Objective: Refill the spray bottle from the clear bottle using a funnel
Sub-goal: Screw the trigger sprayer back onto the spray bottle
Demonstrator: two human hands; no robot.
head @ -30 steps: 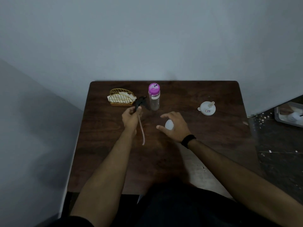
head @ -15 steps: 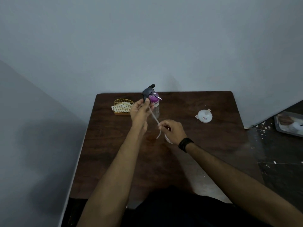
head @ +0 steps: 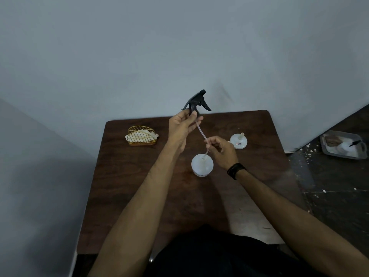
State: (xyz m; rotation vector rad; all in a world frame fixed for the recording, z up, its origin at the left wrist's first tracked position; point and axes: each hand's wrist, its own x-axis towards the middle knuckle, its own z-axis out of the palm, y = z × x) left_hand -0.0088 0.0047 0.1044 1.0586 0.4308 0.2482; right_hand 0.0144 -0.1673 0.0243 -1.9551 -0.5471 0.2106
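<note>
a bare room: plain grey wall [head: 179, 47], small dark wooden table [head: 123, 186], speckled dark floor [head: 329, 186].

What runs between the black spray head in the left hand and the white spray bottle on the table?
In the head view, the dip tube runs from the spray head down into the spray bottle; the right hand pinches it midway.
</note>
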